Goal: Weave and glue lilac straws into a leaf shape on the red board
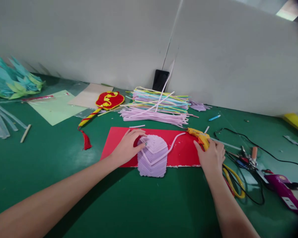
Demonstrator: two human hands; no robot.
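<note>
Right now my left hand (pixel 127 147) lies flat, fingers loose, pressing the top edge of the lilac pipe-cleaner fan (pixel 152 160), which sits half on the red sheet (pixel 114 138), half on the green counter (pixel 139 205). My right hand (pixel 211 158) is clenched around the yellow glue gun (pixel 198 134) at the sheet's right edge, its nozzle pointing left above the sheet. A pile of pipe cleaners (pixel 156 107) lies behind.

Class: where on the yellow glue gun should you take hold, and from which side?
Grip the glue gun by its handle, coming from the right, where the right hand has it. Its nozzle points left over the red sheet, so keep fingers off that end.
</note>
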